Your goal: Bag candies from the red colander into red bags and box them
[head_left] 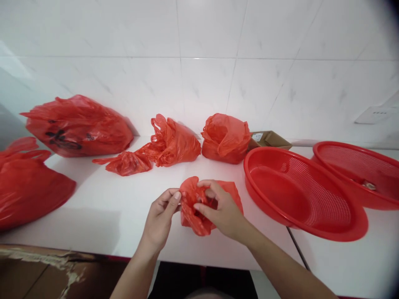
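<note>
In front of me a small red plastic bag [196, 220] lies on the white table, its mouth bunched and partly open towards me. My left hand [160, 216] pinches the left edge of that mouth between thumb and fingers. Bent over the opening from the right, my right hand [226, 209] has its thumb and fingers curled on the crumpled plastic. Its palm covers part of the bag, and a flat corner of red plastic sticks out behind the wrist. What the bag holds, if anything, cannot be made out.
Behind are a small knotted red bag [127, 163], a tied bag [177, 143], an open-topped bag [226, 139] and a cardboard box [271, 139]. Larger bags [84, 128] stand left. Two red plastic baskets [280, 195] overlap at right. The table's front edge is broken at left.
</note>
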Tool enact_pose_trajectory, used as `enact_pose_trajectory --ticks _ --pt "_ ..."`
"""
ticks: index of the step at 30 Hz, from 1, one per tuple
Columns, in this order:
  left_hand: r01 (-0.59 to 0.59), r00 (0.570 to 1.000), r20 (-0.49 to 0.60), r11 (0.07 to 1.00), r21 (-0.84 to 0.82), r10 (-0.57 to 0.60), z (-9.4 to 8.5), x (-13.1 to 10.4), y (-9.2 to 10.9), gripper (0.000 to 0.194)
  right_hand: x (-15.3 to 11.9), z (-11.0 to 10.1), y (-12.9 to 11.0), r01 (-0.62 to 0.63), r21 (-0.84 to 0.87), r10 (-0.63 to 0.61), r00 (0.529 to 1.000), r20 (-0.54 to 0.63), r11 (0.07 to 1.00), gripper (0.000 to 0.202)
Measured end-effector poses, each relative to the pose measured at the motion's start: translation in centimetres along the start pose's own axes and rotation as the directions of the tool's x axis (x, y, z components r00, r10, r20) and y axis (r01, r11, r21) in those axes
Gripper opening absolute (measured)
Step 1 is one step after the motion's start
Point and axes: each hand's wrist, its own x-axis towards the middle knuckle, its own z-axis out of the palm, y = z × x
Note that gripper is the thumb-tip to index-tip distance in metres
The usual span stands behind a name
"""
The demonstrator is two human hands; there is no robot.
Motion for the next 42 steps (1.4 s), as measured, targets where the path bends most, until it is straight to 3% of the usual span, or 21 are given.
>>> enact_pose_trajectory --ticks 3,5,7,11,14,17,21,23,25,27,28,31,34,37,39,42 --pt "-0.057 0.996 -0.067 0.996 0.065 0.061 -0.6 0.1 0.1 0.023 1.6 -1.9 -2.5 0.074 0.229 -0.051 0.993 -0.105 0.971 0.026" --pt "-0.082 0.99 -0.107 0.993 0.081 0.091 -1.1 0.1 0.2 0.024 2.4 -3.0 -3.9 0.126 0.268 -0.092 0.986 -0.137 0.955 0.029" --pt "-0.089 0.99 -0.103 0.995 0.05 0.094 -1.2 0.1 0.2 0.024 2.6 -2.8 -4.2 0.091 0.164 -0.079 0.994 -0.079 0.982 0.035" --pt "-0.095 0.994 -0.053 0.995 -0.021 0.094 -0.9 0.0 0.1 0.025 2.1 -0.1 -2.1 -0.064 -0.085 0.069 0.996 0.049 0.994 0.055" --pt "-0.082 0.995 -0.059 0.996 -0.026 0.081 -1.0 -0.1 -0.2 0.024 2.2 0.3 -1.6 -0.114 0.113 0.098 0.986 0.133 0.987 0.045" --pt "-0.092 0.991 -0.094 0.996 0.015 0.093 -1.4 0.1 -0.5 0.024 3.0 -1.4 -3.3 -0.036 0.339 0.012 0.997 0.074 0.94 0.04" --pt "-0.182 0.97 -0.147 0.98 0.084 0.193 -1.7 0.2 -0.2 0.022 4.3 -2.8 -5.0 -0.003 0.428 -0.033 0.996 0.077 0.904 0.037" --pt "-0.286 0.947 -0.109 0.949 0.137 0.301 -1.4 0.1 0.5 0.028 4.9 -2.5 -4.8 -0.051 0.462 0.007 0.995 0.098 0.885 0.034" --pt "-0.367 0.925 -0.007 0.901 0.23 0.379 -0.6 -0.1 1.4 0.054 5.4 -1.9 -4.6 -0.067 0.504 0.011 0.994 0.113 0.861 0.031" --pt "-0.383 0.921 0.085 0.852 0.357 0.379 0.4 -0.2 2.3 0.073 5.7 -1.7 -5.0 -0.038 0.542 -0.046 0.989 0.141 0.84 0.029" --pt "-0.368 0.929 0.119 0.832 0.415 0.351 0.8 -0.2 2.7 0.07 5.8 -1.8 -5.4 -0.009 0.551 -0.085 0.986 0.146 0.835 0.028" --pt "-0.308 0.951 0.193 0.812 0.495 0.243 1.5 0.3 3.2 0.026 6.0 -3.2 -6.7 0.069 0.487 -0.141 0.984 0.112 0.871 0.026" --pt "-0.206 0.977 0.123 0.91 0.359 0.172 0.6 1.1 3.3 0.029 5.8 -6.2 -7.2 0.005 0.243 -0.051 0.982 0.183 0.97 0.027" --pt "-0.134 0.989 -0.057 0.991 0.015 0.135 -1.1 1.6 3.8 0.028 5.3 -9.7 -6.8 -0.053 -0.011 0.054 0.964 0.261 0.999 0.029" --pt "-0.148 0.984 -0.126 0.977 -0.156 0.129 -2.0 1.6 4.6 0.027 5.0 -11.6 -6.5 -0.046 -0.047 0.054 0.978 0.201 0.998 0.032" --pt "-0.088 0.99 -0.132 0.962 -0.257 0.055 -2.9 1.4 5.9 0.025 4.8 -13.1 -6.2 -0.051 -0.068 0.061 0.987 0.147 0.996 0.033"
